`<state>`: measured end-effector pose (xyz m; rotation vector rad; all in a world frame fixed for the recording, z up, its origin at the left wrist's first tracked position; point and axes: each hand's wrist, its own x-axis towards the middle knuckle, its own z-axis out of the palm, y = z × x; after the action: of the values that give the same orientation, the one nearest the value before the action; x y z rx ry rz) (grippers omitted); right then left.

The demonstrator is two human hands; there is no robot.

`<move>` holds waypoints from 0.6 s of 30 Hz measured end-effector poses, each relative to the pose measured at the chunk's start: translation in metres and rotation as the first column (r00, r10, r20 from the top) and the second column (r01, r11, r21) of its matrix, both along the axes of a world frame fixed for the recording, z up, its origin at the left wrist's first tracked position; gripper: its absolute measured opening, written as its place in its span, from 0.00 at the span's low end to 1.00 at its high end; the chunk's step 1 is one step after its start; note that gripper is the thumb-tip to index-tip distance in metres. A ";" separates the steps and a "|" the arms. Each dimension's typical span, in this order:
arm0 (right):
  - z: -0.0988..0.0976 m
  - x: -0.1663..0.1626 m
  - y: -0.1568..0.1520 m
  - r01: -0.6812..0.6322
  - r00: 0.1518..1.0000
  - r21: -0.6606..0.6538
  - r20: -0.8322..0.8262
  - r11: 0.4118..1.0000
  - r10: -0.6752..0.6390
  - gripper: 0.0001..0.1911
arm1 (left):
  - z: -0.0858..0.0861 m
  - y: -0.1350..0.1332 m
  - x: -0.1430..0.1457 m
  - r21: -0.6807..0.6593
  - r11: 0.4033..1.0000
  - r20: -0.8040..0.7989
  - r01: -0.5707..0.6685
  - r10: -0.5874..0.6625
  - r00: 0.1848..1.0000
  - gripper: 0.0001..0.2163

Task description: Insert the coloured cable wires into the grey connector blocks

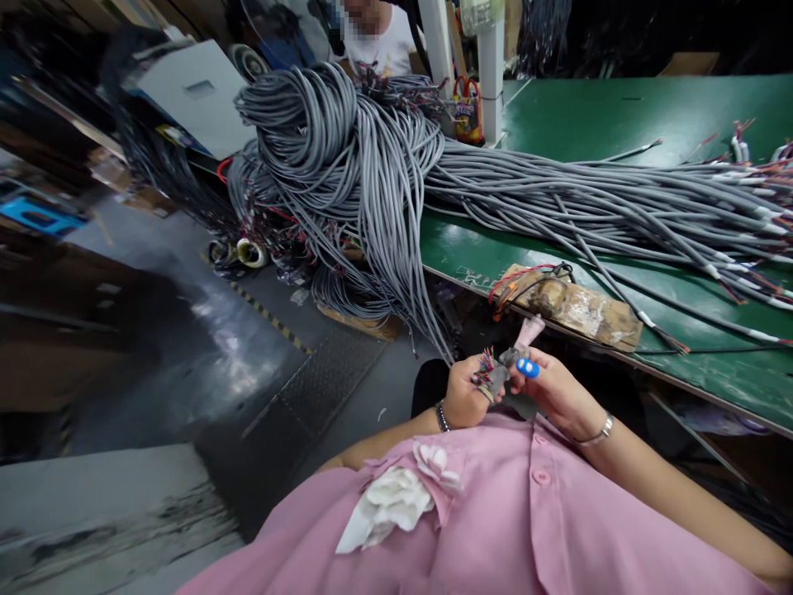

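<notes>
My left hand (464, 392) is closed around a short grey cable end (492, 376) with a tuft of thin red and coloured wires (486, 361) sticking out of it. My right hand (554, 388) pinches the same piece from the right, a blue cap (528, 368) on one fingertip and a pale strip (531, 330) rising above the fingers. Both hands sit close together in front of my pink shirt, just below the edge of the green workbench (619, 124).
A huge bundle of grey cables (347, 165) lies over the bench and hangs off its left end to the floor. A worn wooden block (576, 306) with red wires sits at the bench edge. A person in a white shirt (384, 41) stands behind. Tape rolls (251, 252) lie on the floor.
</notes>
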<state>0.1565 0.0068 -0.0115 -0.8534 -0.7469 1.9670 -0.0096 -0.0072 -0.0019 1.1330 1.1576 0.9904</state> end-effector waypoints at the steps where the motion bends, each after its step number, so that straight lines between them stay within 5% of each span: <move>1: 0.001 -0.003 -0.001 0.028 0.999 0.007 0.020 1.000 -0.028 0.09 | -0.003 -0.001 0.000 -0.001 1.000 -0.001 0.016 -0.016 1.000 0.14; 9: -0.003 -0.006 -0.002 0.055 0.987 0.008 0.151 0.998 -0.056 0.10 | -0.011 0.000 -0.002 -0.044 0.960 -0.054 0.275 -0.278 0.959 0.12; 18: -0.012 0.000 0.010 0.233 0.972 -0.188 0.015 0.954 -0.234 0.11 | 0.000 0.001 -0.003 -0.037 0.999 0.127 0.026 -0.021 0.992 0.20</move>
<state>0.1564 0.0172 -0.0237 -0.9989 -0.4365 1.8456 -0.0125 -0.0062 -0.0018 1.0358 1.0547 1.0034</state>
